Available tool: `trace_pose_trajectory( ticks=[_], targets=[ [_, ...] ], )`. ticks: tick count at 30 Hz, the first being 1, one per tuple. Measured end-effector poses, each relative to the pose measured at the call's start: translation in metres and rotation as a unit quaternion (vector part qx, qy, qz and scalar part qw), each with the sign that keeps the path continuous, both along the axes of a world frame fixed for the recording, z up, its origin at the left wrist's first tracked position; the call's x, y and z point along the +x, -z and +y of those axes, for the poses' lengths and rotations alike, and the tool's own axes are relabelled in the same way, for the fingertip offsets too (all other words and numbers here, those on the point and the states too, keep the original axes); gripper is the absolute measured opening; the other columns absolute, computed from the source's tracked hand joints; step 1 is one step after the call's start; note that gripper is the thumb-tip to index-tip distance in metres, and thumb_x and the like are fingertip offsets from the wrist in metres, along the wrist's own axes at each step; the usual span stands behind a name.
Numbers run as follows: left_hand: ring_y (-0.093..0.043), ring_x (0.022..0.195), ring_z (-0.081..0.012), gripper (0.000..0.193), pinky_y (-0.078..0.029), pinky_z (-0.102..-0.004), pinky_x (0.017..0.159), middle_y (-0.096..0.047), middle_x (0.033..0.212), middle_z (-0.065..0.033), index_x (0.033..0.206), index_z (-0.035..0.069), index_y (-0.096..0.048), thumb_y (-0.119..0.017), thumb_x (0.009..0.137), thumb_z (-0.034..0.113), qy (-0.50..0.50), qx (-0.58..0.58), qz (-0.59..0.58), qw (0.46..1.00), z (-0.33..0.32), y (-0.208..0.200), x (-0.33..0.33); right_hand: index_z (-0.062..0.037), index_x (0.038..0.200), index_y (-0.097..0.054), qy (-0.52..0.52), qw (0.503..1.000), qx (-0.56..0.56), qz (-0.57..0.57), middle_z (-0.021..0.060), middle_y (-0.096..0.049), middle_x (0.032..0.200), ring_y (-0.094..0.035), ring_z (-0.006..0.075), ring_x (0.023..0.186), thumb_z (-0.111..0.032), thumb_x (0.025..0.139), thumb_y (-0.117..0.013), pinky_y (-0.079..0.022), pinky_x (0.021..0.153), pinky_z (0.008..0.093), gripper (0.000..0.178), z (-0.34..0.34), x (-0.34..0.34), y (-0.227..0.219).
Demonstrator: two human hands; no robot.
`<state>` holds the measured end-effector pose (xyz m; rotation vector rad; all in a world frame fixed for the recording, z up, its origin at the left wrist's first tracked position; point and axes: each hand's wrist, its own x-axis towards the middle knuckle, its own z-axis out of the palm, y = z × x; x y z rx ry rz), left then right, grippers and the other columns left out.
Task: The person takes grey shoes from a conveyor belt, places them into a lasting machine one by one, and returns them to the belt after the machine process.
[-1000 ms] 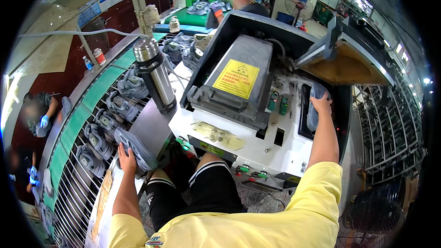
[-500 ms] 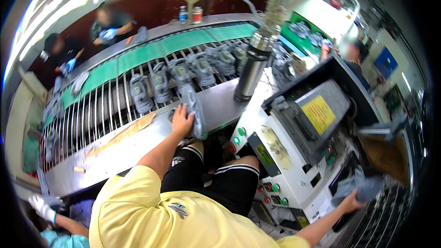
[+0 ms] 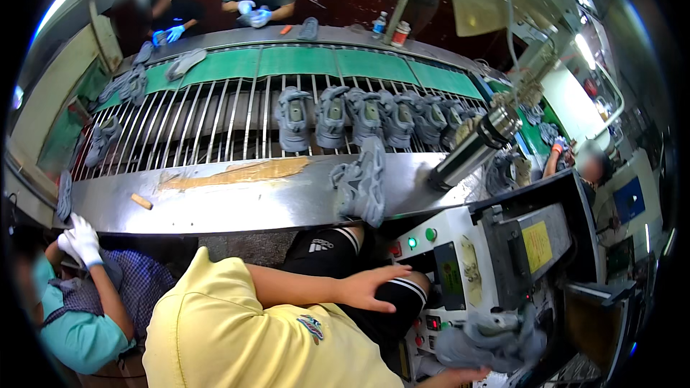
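Left hand (image 3: 372,289): now off the first grey shoe (image 3: 364,187), spread, empty, thus free. That shoe: near edge, metal bench (image 3: 215,208). Right hand (image 3: 462,375), near right: grasping second grey shoe (image 3: 496,341), finger placement blurred.

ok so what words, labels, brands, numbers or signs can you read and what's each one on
Wording and brand names aren't copied here; by place:
Black shorts: white lettering and logo, left uncopied.
Yellow label on the machine: too small to read.
Yellow shirt: coloured emblem, nothing legible.
Red display: too small.
Bottle and red-and-white container: labels too small.
Grey shoe at the right hand: blurred, none legible.
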<state>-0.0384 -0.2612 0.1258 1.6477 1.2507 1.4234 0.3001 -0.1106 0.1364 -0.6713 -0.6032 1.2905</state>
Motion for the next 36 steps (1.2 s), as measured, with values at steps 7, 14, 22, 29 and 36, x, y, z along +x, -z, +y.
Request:
trace_pose_trajectory(
  ticks=[7,14,22,29,36],
  targets=[
    [-0.057,0.109,-0.0227,0.065,-0.044,-0.0389,0.099,-0.057,0.121,-0.0105,0.128,0.001,-0.047,-0.077,0.075,0.023,-0.135,-0.029,-0.494,0.859,-0.064,-0.048,-0.084,-0.0011,0.133,-0.043,-0.597,0.797,-0.067,-0.062,0.0119,-0.051,0.131,-0.047,0.0300,0.123,-0.031,0.080,-0.051,-0.034,0.105,0.0422,0.061,-0.037,-0.292,-0.025],
    [-0.056,0.103,-0.0207,0.069,-0.045,-0.0345,0.092,-0.057,0.114,-0.0094,0.128,0.001,-0.044,-0.079,0.070,0.013,-0.601,-0.010,-0.351,0.718,-0.207,0.007,-0.172,-0.0042,0.139,-0.037,-0.560,0.735,0.173,-0.342,0.0131,-0.048,0.130,-0.043,0.0239,0.123,-0.009,0.083,-0.061,-0.033,0.102,0.0358,0.061,-0.002,-0.417,-0.012],
    [-0.049,0.116,-0.0226,0.082,-0.037,-0.0352,0.100,-0.051,0.123,-0.0118,0.135,0.004,-0.035,-0.078,0.064,0.008,-0.685,-0.002,-0.139,0.715,-0.267,0.116,-0.231,-0.0074,0.148,-0.018,-0.511,0.662,0.008,-0.547,0.0186,-0.029,0.147,-0.029,0.0285,0.136,-0.025,0.085,-0.064,-0.023,0.110,0.0371,0.080,0.083,-0.438,0.068],
    [-0.055,0.111,-0.0257,0.078,-0.041,-0.0343,0.096,-0.057,0.120,-0.0152,0.132,0.002,-0.043,-0.079,0.064,0.013,-0.718,-0.020,-0.162,0.677,-0.155,0.106,-0.357,-0.0089,0.145,-0.025,-0.615,0.665,-0.121,-0.405,0.0136,-0.044,0.135,-0.044,0.0270,0.122,-0.020,0.079,-0.064,-0.035,0.102,0.0373,0.077,0.114,-0.467,0.094],
    [-0.057,0.110,-0.0314,0.086,-0.044,-0.0374,0.094,-0.058,0.119,-0.0176,0.136,0.006,-0.038,-0.081,0.062,0.022,-0.745,-0.067,-0.074,0.660,-0.106,0.140,-0.438,-0.0035,0.128,-0.047,-0.571,0.727,-0.125,-0.360,0.0128,-0.057,0.109,-0.055,0.0280,0.097,-0.012,0.064,-0.051,-0.045,0.086,0.0356,0.065,0.106,-0.485,0.112]
  ],
)
